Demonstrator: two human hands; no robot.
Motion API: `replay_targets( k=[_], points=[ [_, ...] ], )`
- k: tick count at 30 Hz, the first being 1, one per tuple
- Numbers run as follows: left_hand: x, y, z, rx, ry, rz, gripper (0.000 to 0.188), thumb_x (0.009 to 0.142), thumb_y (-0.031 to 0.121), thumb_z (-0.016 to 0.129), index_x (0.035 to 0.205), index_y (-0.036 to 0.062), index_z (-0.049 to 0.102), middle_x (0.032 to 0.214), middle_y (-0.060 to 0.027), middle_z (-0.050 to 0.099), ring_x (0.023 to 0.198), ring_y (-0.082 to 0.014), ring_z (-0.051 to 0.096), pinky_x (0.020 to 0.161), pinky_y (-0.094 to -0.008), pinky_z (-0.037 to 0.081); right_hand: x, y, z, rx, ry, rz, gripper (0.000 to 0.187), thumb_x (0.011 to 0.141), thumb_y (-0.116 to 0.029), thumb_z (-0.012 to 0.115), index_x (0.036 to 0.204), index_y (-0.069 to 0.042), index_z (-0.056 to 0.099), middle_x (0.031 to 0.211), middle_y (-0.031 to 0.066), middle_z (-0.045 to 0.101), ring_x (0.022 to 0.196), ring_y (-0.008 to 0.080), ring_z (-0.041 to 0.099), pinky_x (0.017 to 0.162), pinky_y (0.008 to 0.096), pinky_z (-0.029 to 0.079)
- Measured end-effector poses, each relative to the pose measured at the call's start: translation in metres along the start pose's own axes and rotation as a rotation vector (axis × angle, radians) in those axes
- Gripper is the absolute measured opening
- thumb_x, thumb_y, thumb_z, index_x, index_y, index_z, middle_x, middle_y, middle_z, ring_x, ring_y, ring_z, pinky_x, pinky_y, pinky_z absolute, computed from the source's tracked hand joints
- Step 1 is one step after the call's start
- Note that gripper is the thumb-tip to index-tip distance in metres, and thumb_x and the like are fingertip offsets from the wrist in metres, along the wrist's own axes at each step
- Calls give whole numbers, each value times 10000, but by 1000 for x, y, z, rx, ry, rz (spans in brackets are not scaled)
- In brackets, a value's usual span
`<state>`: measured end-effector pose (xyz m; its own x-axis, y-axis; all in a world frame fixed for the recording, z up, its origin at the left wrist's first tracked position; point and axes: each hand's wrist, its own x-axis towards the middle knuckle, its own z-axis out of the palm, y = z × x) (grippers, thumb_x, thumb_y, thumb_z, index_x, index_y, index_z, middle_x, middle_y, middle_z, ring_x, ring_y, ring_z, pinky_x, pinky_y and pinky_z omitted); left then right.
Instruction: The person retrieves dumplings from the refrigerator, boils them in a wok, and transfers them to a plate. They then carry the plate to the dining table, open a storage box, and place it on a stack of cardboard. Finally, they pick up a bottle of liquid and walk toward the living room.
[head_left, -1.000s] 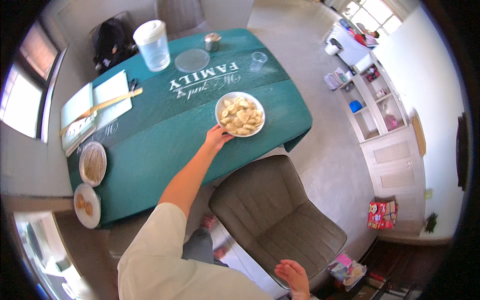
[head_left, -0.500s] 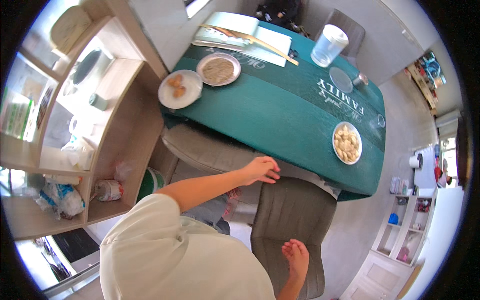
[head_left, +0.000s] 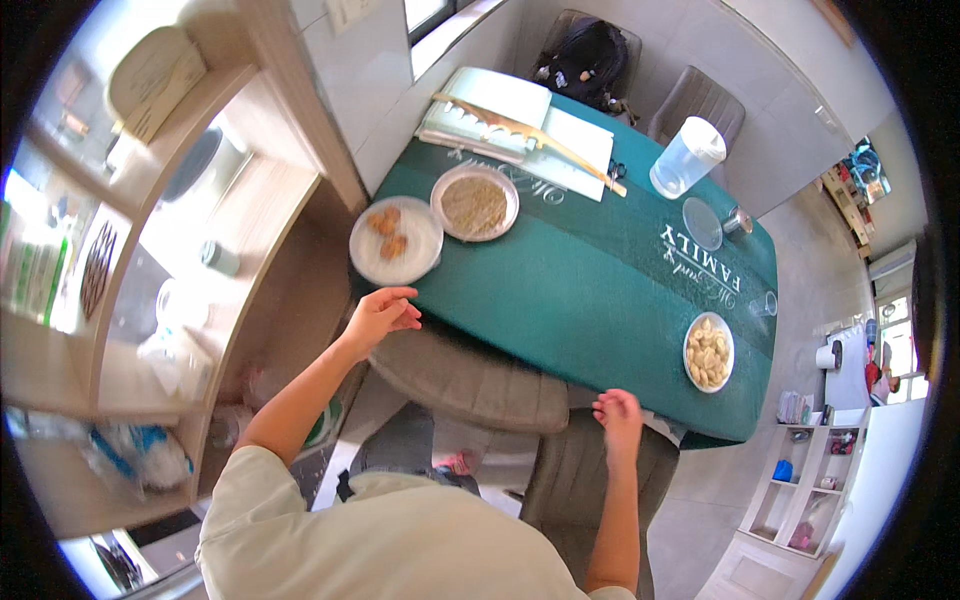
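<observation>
My left hand (head_left: 382, 315) hovers at the near left edge of the green table (head_left: 560, 300), just below a white plate (head_left: 372, 265) with a few browned pieces of food on it. Its fingers are loosely stretched, with nothing in them. Beside that plate is a dish (head_left: 473, 203) of a greyish-brown mash or grain. My right hand (head_left: 619, 412) is over the table's front edge, above a chair. Its fingers are loosely bent and nothing shows in them. To its right, on the table, stands a white bowl (head_left: 709, 352) of pale, rounded dumpling-like pieces.
An open book (head_left: 500, 120) with a long wooden stick across it lies at the back. A clear pitcher (head_left: 687, 157), a round lid (head_left: 702, 223), a small metal can (head_left: 738, 221) and a glass (head_left: 765, 304) stand rightward. Chairs (head_left: 470, 378) line the near side; a shelf unit (head_left: 250, 215) rises at left.
My left hand has moved left, toward the plate of browned food. My right hand has come up from over the chair to the table's front edge. The whole view has shifted.
</observation>
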<state>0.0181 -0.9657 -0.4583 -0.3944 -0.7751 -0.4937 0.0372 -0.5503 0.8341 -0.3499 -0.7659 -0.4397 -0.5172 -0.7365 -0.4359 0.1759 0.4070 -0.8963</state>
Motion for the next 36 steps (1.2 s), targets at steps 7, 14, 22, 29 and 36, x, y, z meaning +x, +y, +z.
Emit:
replay_targets(
  k=[7,14,22,29,36],
  points=[
    [240,62,-29,-502,102,-88,430,857,34,442,1258,-20,297,1165,-201,445,1045,-318,503,921,-399,424,66,27,111,-458,-196,-115,103,846,-69,511,921,-23,565,810,54,605,732,93,567,611,217,436],
    [416,50,-15,425,70,193,557,826,213,557,1263,-19,300,1239,-193,371,1022,-311,505,859,-366,455,101,23,138,-366,-262,83,139,846,-43,499,957,22,553,921,114,618,828,171,612,702,268,489],
    [495,67,5,-836,469,-600,656,670,479,681,1170,147,416,1156,-114,377,1097,-278,342,956,-477,267,102,44,117,-298,-239,257,163,845,-49,491,985,10,549,916,110,621,834,167,605,726,273,477],
    [481,84,32,-725,455,-471,541,680,573,637,1057,200,536,1207,-67,422,1107,-274,380,968,-499,231,106,34,121,-343,-238,284,167,844,-63,498,991,-7,555,908,121,625,831,176,609,737,284,477],
    [491,65,33,-728,449,-293,406,758,416,635,1081,198,521,1107,-22,528,1020,-223,487,854,-453,357,124,26,127,-400,-289,198,165,841,-82,514,974,4,561,897,135,630,826,196,619,724,303,488]
  ],
)
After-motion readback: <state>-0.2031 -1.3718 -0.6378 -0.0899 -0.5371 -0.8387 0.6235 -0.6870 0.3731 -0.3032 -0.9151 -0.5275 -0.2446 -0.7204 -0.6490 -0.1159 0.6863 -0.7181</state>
